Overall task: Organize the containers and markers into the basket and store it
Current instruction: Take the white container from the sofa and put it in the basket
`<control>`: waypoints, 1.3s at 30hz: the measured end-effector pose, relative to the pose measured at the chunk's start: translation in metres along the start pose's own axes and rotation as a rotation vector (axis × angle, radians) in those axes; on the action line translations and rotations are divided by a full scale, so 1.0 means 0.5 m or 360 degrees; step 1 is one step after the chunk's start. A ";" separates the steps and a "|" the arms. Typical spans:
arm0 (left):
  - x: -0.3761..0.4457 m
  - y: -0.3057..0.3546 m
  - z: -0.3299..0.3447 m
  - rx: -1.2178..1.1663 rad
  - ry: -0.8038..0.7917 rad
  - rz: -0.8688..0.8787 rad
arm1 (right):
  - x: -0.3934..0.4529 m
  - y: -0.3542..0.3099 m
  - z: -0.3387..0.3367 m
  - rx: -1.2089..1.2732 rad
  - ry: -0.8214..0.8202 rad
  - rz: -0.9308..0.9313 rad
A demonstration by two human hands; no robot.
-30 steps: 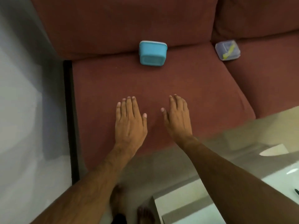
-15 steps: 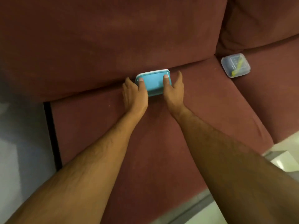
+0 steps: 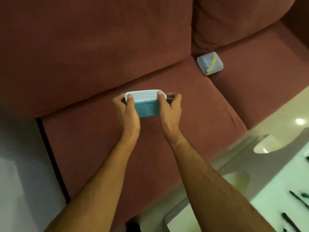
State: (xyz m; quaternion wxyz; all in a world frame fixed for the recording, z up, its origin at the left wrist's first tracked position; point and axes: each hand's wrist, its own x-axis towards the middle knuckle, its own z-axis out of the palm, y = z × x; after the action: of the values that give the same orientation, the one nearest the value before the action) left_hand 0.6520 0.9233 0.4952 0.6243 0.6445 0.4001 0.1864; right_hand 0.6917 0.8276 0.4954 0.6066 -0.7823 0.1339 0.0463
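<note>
A blue container (image 3: 147,108) with a pale lid is held above the red sofa seat (image 3: 100,139). My left hand (image 3: 127,113) grips its left end and my right hand (image 3: 168,109) grips its right end, thumbs on the lid. A small clear container (image 3: 210,63) with a yellow item inside lies in the gap between the two seat cushions at the back right. Several dark markers (image 3: 297,200) lie on the white table at the lower right. No basket is in view.
The sofa backrest (image 3: 100,47) rises behind the seat. A white table (image 3: 267,198) stands at the lower right, close to the sofa's front edge. A pale wall (image 3: 20,164) borders the sofa on the left.
Both hands reached from the seat's front to the blue container at the backrest, gripped it at both ends, and have now lifted it and drawn it toward me.
</note>
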 end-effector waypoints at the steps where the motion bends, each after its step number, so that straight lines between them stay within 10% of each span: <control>1: -0.044 0.015 -0.003 -0.0059 -0.0015 0.0023 | -0.026 -0.010 -0.039 0.0048 -0.0006 -0.0010; 10: -0.471 0.024 0.032 -0.0214 -0.0340 0.0089 | -0.249 0.028 -0.426 0.0249 0.0010 0.0036; 24: -1.099 -0.152 0.252 -0.0051 -0.1012 0.0084 | -0.478 0.295 -1.046 0.0429 0.0777 0.0222; 39: -1.425 -0.386 0.257 0.0451 -0.1530 -0.0019 | -0.693 0.578 -1.312 0.0473 0.1226 0.0388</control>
State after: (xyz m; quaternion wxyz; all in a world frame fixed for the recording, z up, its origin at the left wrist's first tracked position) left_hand 0.2574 0.2866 0.4763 0.6455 0.7337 0.0923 -0.1913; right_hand 0.2231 0.1839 0.4766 0.6084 -0.6251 0.4473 -0.1977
